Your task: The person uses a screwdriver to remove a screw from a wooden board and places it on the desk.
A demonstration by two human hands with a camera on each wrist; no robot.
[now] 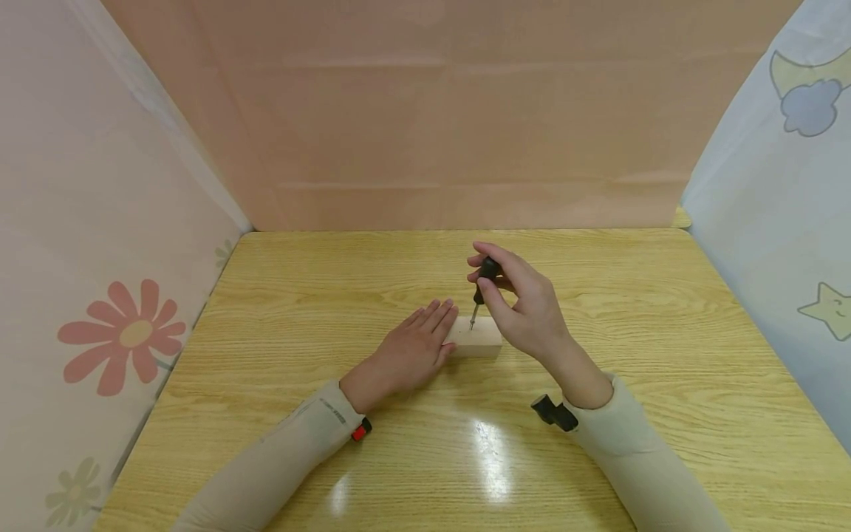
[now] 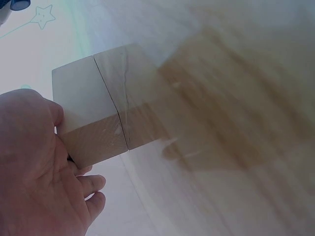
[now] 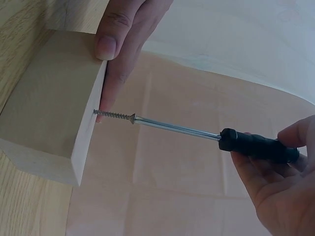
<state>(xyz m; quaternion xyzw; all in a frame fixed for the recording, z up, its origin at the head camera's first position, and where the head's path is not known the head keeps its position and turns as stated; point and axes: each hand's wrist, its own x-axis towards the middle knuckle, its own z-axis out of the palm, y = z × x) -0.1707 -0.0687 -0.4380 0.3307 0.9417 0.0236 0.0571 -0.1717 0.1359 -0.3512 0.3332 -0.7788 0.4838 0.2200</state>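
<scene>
A pale wooden block [image 1: 482, 341] lies on the table. My left hand [image 1: 412, 347] holds its left end, the thumb on the near side and the fingers stretched across the top. In the left wrist view that hand [image 2: 34, 167] is beside the block [image 2: 83, 93]. My right hand [image 1: 532, 310] grips the black handle of a screwdriver [image 1: 487, 270] above the block. In the right wrist view a threaded screw [image 3: 118, 116] stands with its point at the block's top face. The screwdriver's metal shaft [image 3: 177, 129] meets the screw's head.
The wood-grain table [image 1: 299, 295] is glossy and stretches out around the hands. A plain peach cloth [image 1: 432, 111] hangs behind it. Printed curtains flank both sides, with a flower [image 1: 136, 334] on the left and a star [image 1: 827, 310] on the right.
</scene>
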